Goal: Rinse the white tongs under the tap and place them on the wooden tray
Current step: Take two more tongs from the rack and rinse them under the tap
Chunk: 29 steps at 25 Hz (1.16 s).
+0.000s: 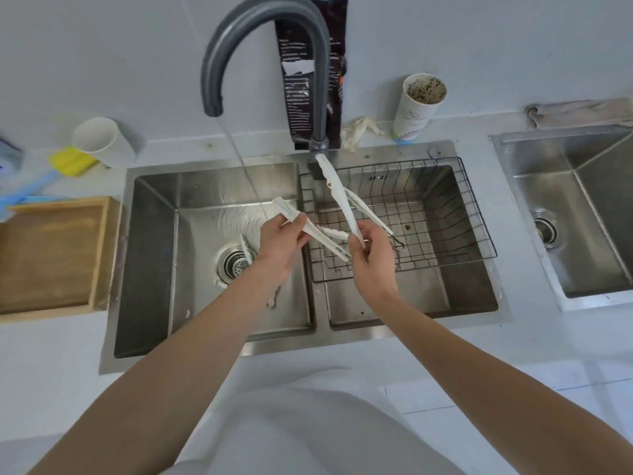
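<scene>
Head view: the left hand [279, 245] curls its fingers round the white tongs [317, 234] near their joined end and holds them slanted above the left basin [154, 234]. The thin water stream [245, 169] from the grey tap [260, 39] seems to fall just beside that end, though contact is hard to judge. The right hand [371, 262] pinches a second pair of tongs [337, 190] with its arms spread, one tip reaching up toward the tap's base, over the wire basket [472, 207]. The wooden tray [51, 255] sits on the counter left of the sink.
</scene>
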Each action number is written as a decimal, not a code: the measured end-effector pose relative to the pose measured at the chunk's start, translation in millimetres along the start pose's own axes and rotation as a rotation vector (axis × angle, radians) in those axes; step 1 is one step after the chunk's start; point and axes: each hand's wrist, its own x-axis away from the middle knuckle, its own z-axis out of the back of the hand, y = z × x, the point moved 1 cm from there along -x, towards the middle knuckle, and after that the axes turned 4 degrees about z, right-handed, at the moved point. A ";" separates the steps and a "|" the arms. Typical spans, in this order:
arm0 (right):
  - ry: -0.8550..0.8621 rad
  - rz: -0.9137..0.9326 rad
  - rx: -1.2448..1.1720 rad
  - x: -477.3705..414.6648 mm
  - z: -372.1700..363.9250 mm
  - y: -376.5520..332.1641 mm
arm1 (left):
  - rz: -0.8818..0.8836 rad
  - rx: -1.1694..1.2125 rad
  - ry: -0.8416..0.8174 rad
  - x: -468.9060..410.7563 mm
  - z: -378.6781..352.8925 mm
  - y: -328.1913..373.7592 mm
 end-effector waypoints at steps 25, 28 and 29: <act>-0.046 -0.050 -0.001 -8.9 -96.0 -67.3 | -0.081 -0.092 -0.090 -61.4 63.4 79.9; -0.047 -0.071 -0.001 -12.8 -101.3 -68.7 | -0.110 -0.076 -0.066 -62.2 65.0 85.6; -0.045 -0.078 -0.016 -13.7 -103.4 -69.0 | -0.120 -0.076 -0.054 -62.4 64.9 86.6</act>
